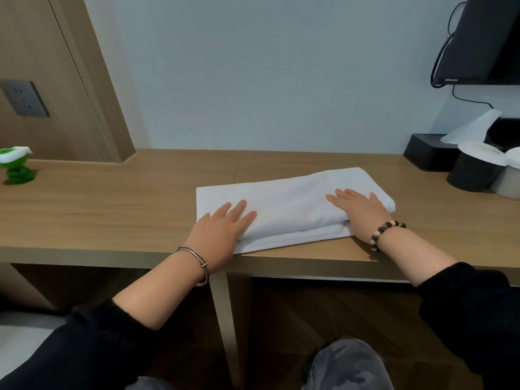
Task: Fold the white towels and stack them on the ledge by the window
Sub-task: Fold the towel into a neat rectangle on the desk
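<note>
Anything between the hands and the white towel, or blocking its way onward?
Nothing between them: left hand and right hand both lie flat on the folded white towel on the wooden desktop. Black containers at far right stand apart from it. No window in view, so that path cannot be judged.

Green toy point(17, 164) far left, grey wall socket point(24, 98) above; black screen point(484, 40), tissue box point(422, 153) right

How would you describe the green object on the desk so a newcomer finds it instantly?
Start at the long wooden desk against the pale wall and follow it to its far left end, below the grey wall socket. There stands a small bright green object with a white top, well apart from the white towel. It is the only green thing in view.
</note>
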